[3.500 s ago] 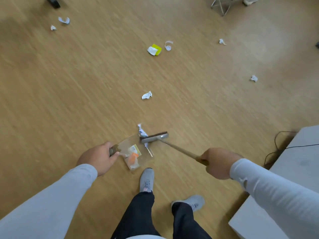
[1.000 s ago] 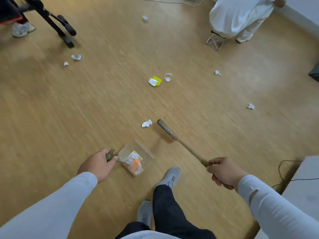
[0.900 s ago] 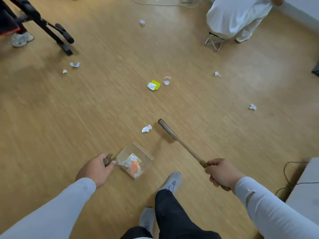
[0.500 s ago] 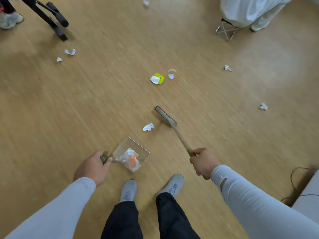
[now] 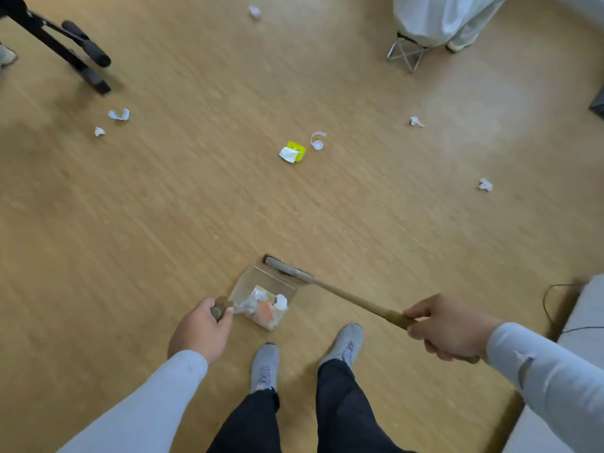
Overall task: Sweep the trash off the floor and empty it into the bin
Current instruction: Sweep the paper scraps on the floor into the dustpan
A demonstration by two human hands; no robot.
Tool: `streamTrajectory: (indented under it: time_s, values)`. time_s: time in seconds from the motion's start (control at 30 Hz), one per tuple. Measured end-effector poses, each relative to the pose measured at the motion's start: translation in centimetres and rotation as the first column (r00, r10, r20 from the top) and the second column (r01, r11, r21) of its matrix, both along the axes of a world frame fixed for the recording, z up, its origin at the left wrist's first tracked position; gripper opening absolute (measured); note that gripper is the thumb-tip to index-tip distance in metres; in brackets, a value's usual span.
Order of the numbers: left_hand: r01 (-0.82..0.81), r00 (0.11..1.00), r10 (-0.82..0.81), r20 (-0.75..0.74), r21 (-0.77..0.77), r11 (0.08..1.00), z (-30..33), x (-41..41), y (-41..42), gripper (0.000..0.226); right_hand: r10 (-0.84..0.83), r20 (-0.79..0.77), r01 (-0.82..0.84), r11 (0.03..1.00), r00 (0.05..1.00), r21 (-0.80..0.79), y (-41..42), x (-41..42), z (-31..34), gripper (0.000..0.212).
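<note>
My left hand (image 5: 199, 328) grips the handle of a clear dustpan (image 5: 248, 282) that rests on the wooden floor. Inside it lie white paper scraps and an orange wrapper (image 5: 265, 309). My right hand (image 5: 447, 326) holds the wooden handle of a small broom (image 5: 351, 297), whose head (image 5: 287, 269) sits at the dustpan's open edge. A yellow-and-white wrapper (image 5: 293, 152) and a white plastic ring (image 5: 317, 139) lie farther out on the floor. Crumpled paper bits are scattered at left (image 5: 119, 114), right (image 5: 485, 184) and far (image 5: 254, 10). No bin is in view.
My two grey shoes (image 5: 343, 343) stand just behind the dustpan. A black stand's legs (image 5: 83, 57) reach in at top left. A seated person in white on a folding stool (image 5: 408, 55) is at top right. A grey block (image 5: 568, 325) and a black cable (image 5: 552, 299) lie at right.
The broom head has pulled back toward me to the dustpan's edge. The white paper scrap that lay beside it is no longer on the floor, and more white paper lies in the dustpan.
</note>
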State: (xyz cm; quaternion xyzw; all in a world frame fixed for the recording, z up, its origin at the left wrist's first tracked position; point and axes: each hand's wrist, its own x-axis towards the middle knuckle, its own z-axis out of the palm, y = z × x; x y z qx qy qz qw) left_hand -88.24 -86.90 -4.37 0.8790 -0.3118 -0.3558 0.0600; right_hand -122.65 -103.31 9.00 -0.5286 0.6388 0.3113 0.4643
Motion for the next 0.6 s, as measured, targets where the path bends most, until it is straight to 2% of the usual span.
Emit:
streamTrajectory:
  time_s: [0.1, 0.2, 0.33, 0.6]
  values:
    - [0.039, 0.999, -0.039, -0.010, -0.030, 0.999, 1.0, 0.1, -0.5, 0.022, -0.116, 0.025, 0.117, 0.992, 0.993, -0.052, 1.4, -1.8, -0.2, 0.029]
    - [0.085, 0.996, -0.087, -0.023, -0.064, 0.994, 1.8, -0.6, -2.2, 0.020, -0.306, 0.065, 0.311, 0.946, 0.950, -0.092, 2.0, -3.8, -0.1, 0.030]
    - [0.177, 0.984, -0.180, -0.016, -0.090, 0.980, 2.9, -3.3, -6.0, 0.022, -0.508, 0.113, 0.519, 0.848, 0.854, -0.110, 2.4, -7.8, 0.3, 0.028]
    - [0.391, 0.920, -0.391, 0.028, -0.147, 0.909, 6.0, -13.3, -16.6, 0.021, -0.740, 0.198, 0.766, 0.627, 0.643, -0.143, 1.0, -19.9, 2.0, 0.011]
